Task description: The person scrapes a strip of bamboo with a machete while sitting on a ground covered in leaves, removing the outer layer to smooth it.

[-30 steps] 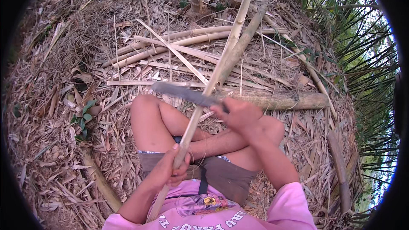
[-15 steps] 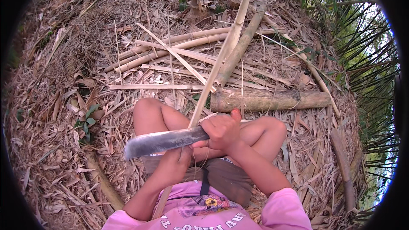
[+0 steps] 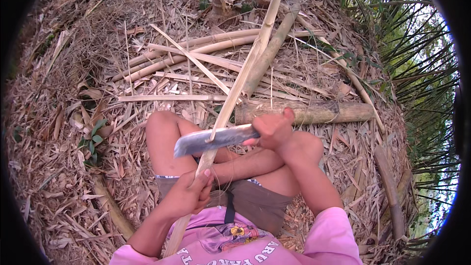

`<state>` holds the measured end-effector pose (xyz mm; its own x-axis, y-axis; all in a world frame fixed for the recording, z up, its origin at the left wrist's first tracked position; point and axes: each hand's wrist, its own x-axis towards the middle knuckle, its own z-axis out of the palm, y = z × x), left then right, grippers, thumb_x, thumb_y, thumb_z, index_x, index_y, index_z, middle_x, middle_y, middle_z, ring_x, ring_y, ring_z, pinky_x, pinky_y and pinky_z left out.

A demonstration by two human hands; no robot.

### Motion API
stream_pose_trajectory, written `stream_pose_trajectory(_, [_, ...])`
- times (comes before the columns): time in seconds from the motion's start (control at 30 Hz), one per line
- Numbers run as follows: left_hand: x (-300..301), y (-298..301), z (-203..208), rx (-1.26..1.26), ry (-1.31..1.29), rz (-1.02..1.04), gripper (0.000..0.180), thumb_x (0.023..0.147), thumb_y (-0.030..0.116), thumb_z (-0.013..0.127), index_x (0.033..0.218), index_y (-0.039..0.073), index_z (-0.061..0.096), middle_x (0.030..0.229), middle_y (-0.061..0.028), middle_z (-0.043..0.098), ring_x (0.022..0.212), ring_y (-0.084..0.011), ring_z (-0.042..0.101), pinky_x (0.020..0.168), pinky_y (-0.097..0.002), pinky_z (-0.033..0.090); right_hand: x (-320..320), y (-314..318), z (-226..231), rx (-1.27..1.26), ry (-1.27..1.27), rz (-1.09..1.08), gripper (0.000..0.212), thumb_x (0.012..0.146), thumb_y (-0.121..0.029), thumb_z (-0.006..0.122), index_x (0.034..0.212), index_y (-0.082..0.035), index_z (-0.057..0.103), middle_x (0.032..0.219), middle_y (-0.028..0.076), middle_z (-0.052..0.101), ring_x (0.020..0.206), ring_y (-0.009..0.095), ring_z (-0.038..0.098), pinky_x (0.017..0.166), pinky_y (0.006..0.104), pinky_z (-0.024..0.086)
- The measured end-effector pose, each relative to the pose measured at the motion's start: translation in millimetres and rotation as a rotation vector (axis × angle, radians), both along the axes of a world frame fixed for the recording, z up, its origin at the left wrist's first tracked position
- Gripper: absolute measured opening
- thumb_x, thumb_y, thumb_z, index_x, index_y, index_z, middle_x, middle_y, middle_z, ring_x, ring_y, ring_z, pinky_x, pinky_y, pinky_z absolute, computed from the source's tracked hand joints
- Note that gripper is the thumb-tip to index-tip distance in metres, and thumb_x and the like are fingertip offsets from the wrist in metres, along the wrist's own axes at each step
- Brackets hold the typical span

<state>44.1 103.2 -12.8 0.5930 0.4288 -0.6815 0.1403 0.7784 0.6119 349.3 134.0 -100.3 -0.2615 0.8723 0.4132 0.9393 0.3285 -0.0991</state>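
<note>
A long split bamboo strip (image 3: pixel 244 76) slants from beside my body, over my crossed legs, to the far side of the ground. My left hand (image 3: pixel 196 190) is closed round its near part, above my lap. In my right hand (image 3: pixel 275 130) is the handle of a machete, gripped with the thumb side outward. The broad grey machete blade (image 3: pixel 216 140) points left and lies across the strip, just beyond my left hand. A small curled sliver stands at the blade where it meets the strip.
Just beyond my knees lies a thick bamboo log (image 3: pixel 314 112), with another bamboo pole (image 3: pixel 272 54) slanting away behind it. Several split strips (image 3: pixel 171 98) lie crossed on the leaf litter. A short stick (image 3: pixel 390 191) is at the right, a green seedling (image 3: pixel 93 140) at the left.
The machete has moved forward and right along the bamboo strip, away from my left hand. My left hand, partly covered by the blade before, now shows clearly round the strip.
</note>
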Motion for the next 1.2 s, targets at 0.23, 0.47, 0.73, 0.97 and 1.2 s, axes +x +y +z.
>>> stream_pose_trajectory(0.23, [-26.0,-10.6,-15.3,-0.151,-0.035,-0.032,0.036,0.108,0.038,0.036,0.084,0.01,0.042,0.057,0.0048,0.028,0.041,-0.0056,0.024,0.036,-0.0233,0.02,31.6,-10.3,1.3,-0.419,-0.027,-0.435,0.058,0.087,-0.064,0.056,0.077,-0.008,0.062,0.072,0.013,0.067,0.068,0.032,0.067,0.06,0.0458,0.052])
stream_pose_trajectory(0.47, [-8.1,-15.7,-13.8,-0.061,-0.055,-0.105,0.038,0.108,0.037,0.035,0.082,0.011,0.041,0.058,0.0054,0.03,0.042,-0.0058,0.025,0.037,-0.0242,0.022,-31.6,-7.4,27.0,-0.215,0.015,-0.041,0.056,0.092,-0.059,0.052,0.071,-0.009,0.064,0.066,0.013,0.066,0.057,0.034,0.065,0.054,0.0454,0.049])
stream_pose_trajectory(0.73, [-25.5,-35.1,-7.9,-0.1,0.047,-0.147,0.041,0.107,0.04,0.036,0.079,0.011,0.042,0.056,0.0052,0.03,0.042,-0.006,0.027,0.038,-0.0248,0.023,48.3,23.8,3.8,-0.115,0.1,-0.512,0.065,0.095,-0.066,0.043,0.075,-0.007,0.063,0.064,0.016,0.065,0.057,0.036,0.065,0.053,0.0459,0.051])
stream_pose_trajectory(0.97, [-35.2,-46.1,6.1,-0.177,0.131,-0.123,0.039,0.108,0.038,0.033,0.077,0.013,0.036,0.056,0.004,0.027,0.044,-0.0083,0.022,0.04,-0.0255,0.019,111.4,56.5,-0.6,-0.149,-0.101,-0.545,0.069,0.091,-0.071,0.042,0.068,-0.01,0.062,0.059,0.012,0.065,0.054,0.029,0.066,0.046,0.0408,0.051])
stream_pose_trajectory(1.2, [-53.3,-52.6,-18.8,-0.09,0.108,-0.071,0.038,0.107,0.035,0.034,0.077,0.012,0.038,0.056,0.0032,0.027,0.042,-0.0096,0.023,0.04,-0.0266,0.02,19.2,39.3,2.0,-0.043,-0.11,-0.104,0.064,0.095,-0.063,0.044,0.072,-0.007,0.066,0.063,0.014,0.066,0.057,0.034,0.066,0.052,0.0471,0.052])
